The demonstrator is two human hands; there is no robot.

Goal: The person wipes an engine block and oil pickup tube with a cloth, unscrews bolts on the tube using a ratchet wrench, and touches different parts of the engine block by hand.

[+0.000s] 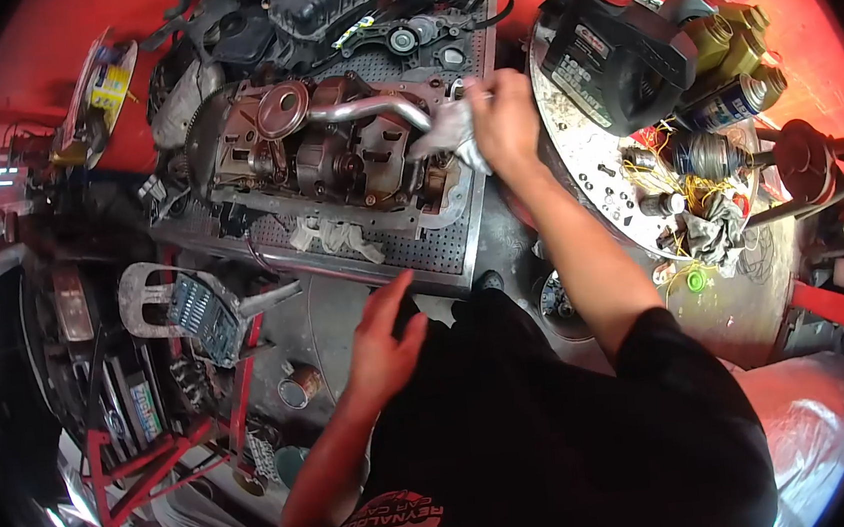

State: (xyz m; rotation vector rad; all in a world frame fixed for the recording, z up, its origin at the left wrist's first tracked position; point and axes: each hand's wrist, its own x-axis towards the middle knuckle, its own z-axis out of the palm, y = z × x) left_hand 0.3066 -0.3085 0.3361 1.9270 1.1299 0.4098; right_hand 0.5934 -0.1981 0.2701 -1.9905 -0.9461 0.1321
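An engine block (318, 162) lies with its crankshaft side up on a perforated metal bench (431, 251). Over it runs an oil pickup tube (363, 109) with a round end at the left. My right hand (504, 124) is closed on a greyish-white rag (453, 132) at the block's right end, by the end of the tube. Whether the rag touches the metal is unclear. My left hand (381, 342) is held low in front of my body, apart from the bench, its fingers spread and holding nothing. A second crumpled white rag (335, 238) lies along the block's near edge.
On the right, a round table (627, 195) bears a black oil jug (614, 51), several bottles, small parts and yellow wires. Dark engine parts (319, 1) fill the bench's back. A chair with a socket set (204, 318) stands at left, near a can (299, 386) on the floor.
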